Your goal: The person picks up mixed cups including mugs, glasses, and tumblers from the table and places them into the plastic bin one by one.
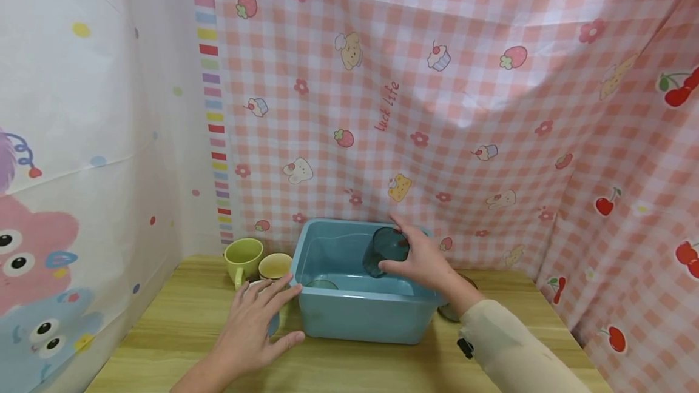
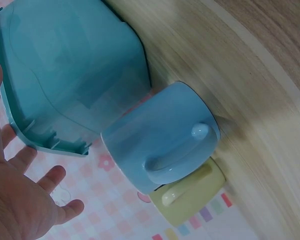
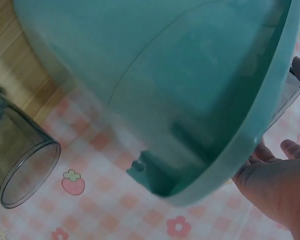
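Note:
A teal plastic bin [image 1: 366, 320] stands on the table. Inside its right half, my right hand [image 1: 423, 259] grips a dark see-through glass [image 1: 385, 250], thumb and fingers on either side, with the glass tilted. Only a sliver of that glass [image 3: 289, 97] shows past the rim in the right wrist view. My left hand [image 1: 251, 326] is spread at the bin's left front corner, fingertips at the rim, and holds nothing. Beside the bin in the left wrist view are a blue mug [image 2: 155, 135] and a green mug [image 2: 187, 195]. The left hand mostly hides the blue mug in the head view.
Left of the bin stand the green mug [image 1: 244, 258] and a pale yellow cup [image 1: 275, 264]. The rim of another clear glass [image 1: 322, 284] shows inside the bin's left part. A brownish glass [image 3: 25, 155] stands right of the bin. A checked curtain [image 1: 349, 108] hangs behind the table.

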A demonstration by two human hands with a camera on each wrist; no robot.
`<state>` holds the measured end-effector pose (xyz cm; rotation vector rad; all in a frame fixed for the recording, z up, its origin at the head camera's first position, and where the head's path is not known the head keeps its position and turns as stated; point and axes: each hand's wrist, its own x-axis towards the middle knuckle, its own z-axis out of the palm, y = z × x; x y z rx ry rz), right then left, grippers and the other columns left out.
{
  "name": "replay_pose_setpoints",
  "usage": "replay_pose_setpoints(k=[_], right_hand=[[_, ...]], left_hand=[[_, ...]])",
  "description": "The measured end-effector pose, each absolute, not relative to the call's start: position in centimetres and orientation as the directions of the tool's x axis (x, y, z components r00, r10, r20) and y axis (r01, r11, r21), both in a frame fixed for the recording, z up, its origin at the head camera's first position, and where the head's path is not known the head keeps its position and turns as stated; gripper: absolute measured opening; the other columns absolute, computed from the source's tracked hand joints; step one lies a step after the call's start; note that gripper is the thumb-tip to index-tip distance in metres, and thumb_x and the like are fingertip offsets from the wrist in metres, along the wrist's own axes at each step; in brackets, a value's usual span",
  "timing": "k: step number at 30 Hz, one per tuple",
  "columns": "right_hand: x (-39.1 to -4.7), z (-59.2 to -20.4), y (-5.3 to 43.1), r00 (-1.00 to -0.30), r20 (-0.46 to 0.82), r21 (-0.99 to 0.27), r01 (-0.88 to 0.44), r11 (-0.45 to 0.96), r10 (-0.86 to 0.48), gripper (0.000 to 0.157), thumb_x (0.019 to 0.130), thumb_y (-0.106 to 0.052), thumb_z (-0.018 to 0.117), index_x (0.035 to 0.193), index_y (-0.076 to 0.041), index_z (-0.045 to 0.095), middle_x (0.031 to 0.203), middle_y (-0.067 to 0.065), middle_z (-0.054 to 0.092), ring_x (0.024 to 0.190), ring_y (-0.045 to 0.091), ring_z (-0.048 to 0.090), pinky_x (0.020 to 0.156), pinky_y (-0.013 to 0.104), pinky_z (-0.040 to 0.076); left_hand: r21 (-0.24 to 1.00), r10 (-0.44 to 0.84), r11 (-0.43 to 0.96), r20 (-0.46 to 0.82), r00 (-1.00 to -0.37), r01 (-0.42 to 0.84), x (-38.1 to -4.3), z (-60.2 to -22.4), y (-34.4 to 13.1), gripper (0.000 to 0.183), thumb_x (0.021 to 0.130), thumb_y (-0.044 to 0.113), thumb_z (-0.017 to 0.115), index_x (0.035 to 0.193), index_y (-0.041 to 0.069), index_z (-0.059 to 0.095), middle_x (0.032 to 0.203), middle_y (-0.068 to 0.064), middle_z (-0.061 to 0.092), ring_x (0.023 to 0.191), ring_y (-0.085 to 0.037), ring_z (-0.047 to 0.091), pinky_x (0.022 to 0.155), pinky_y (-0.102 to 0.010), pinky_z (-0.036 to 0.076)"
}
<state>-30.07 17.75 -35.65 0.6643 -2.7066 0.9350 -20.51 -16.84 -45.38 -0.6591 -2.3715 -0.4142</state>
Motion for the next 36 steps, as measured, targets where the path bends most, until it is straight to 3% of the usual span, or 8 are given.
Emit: replay_pose_setpoints(k=[15,21,30,36], right_hand=[[-30.7,-36.4,16.1,-0.895,0.267,-0.572,-0.446,0.688,-0.358,0.099,0.078,-0.037,0.083,0.156,-0.039,0.021,0.151,0.009,0.047,0.126,0.033,0.057,0.096,0.049,0.053],[-31.1,-36.7,15.6,-0.896,0.249,-0.553,-0.443,0.706,-0.367,0.100,0.079,-0.036,0.082,0.157,-0.038,0.020,0.153,0.009,0.045,0.127,0.033,0.056,0.098,0.050,0.052],[-31.4,-36.7,14.8,-0.904,0.235,-0.520,-0.428,0.740,-0.358,0.099,0.079,-0.036,0.083,0.154,-0.046,0.019,0.156,0.001,0.041,0.139,0.028,0.046,0.104,0.053,0.047],[-31.5,-36.8,14.4,-0.915,0.228,-0.496,-0.402,0.769,-0.331,0.099,0.078,-0.037,0.083,0.155,-0.044,0.020,0.159,-0.002,0.037,0.142,0.028,0.042,0.106,0.056,0.045]], left_hand=[[0.111,0.354,0.825,0.661,-0.661,0.554,-20.7,-45.5,-16.9,0.074,0.078,0.063,0.072,0.142,0.030,0.053,0.153,0.001,0.048,0.126,-0.035,0.051,0.104,-0.073,0.027],[0.117,0.353,0.824,0.660,-0.663,0.555,-20.6,-45.5,-16.9,0.076,0.076,0.059,0.076,0.142,0.029,0.053,0.152,0.001,0.049,0.126,-0.035,0.051,0.104,-0.073,0.026],[0.114,0.354,0.825,0.660,-0.663,0.554,-20.7,-45.6,-17.0,0.074,0.079,0.065,0.070,0.142,0.030,0.053,0.152,0.002,0.048,0.127,-0.033,0.050,0.105,-0.073,0.026],[0.114,0.353,0.827,0.658,-0.666,0.551,-20.7,-45.7,-16.9,0.074,0.079,0.065,0.069,0.142,0.029,0.053,0.153,0.002,0.048,0.127,-0.034,0.050,0.105,-0.073,0.026]])
